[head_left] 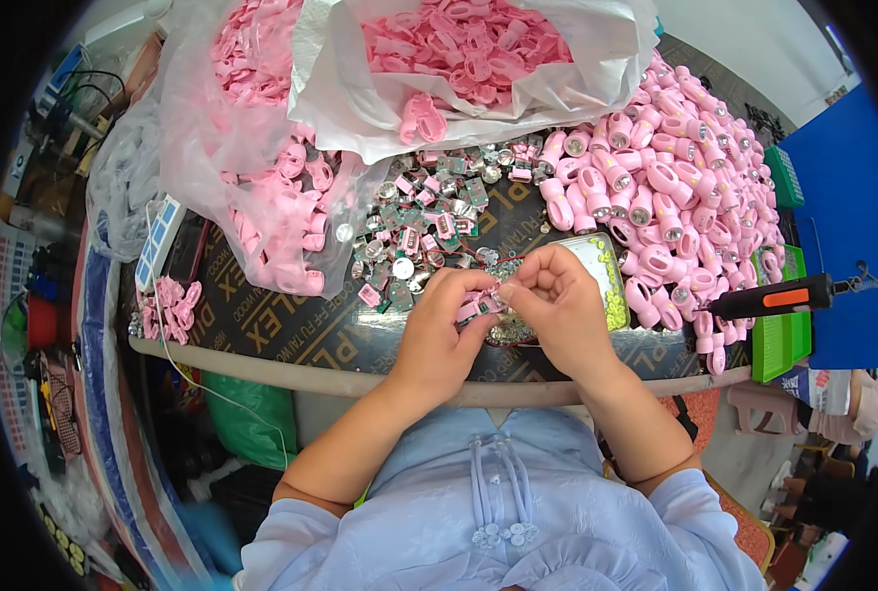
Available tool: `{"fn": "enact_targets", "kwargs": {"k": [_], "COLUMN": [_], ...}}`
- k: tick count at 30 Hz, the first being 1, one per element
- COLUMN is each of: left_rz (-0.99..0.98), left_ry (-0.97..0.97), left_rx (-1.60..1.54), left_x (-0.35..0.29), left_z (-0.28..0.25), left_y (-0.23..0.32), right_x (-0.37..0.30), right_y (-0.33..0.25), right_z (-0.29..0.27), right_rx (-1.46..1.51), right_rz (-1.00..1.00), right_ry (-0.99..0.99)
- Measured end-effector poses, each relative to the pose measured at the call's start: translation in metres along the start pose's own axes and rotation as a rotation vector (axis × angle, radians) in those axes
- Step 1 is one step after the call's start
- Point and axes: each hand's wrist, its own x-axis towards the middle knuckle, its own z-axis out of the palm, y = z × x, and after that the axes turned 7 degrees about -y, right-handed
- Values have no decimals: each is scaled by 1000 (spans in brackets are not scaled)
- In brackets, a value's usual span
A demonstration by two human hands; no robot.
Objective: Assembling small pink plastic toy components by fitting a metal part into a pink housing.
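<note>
My left hand is closed around a small pink plastic flashlight housing part, held low over the table's near edge. Thumb and forefinger of my right hand pinch together at the upper right of that part; whatever sits between these fingertips is too small to make out. Just behind my hands lies a loose heap of small circuit boards with pink holders and silvery discs. Partly covered by my right hand is a shallow tray with small yellow-green pieces along its right side and small metal bits at its left.
Pink flashlights are piled high on the right, with a black-and-orange power screwdriver and a green basket beside them. A white bag of pink shells and a clear bag stand behind. A power strip lies left.
</note>
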Motion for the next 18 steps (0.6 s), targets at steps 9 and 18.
{"fn": "enact_targets", "kwargs": {"k": [9,18], "left_rz": [3,-96], "left_ry": [-13,-25], "left_rx": [28,-102], "left_x": [-1,-5], "left_z": [2,4], "left_y": [-4,-8], "right_x": [-3,-8], "right_y": [4,8], "right_z": [5,13], "right_rx": [-68,-546], "right_rz": [-39,-390], "right_ry": [33,39]}}
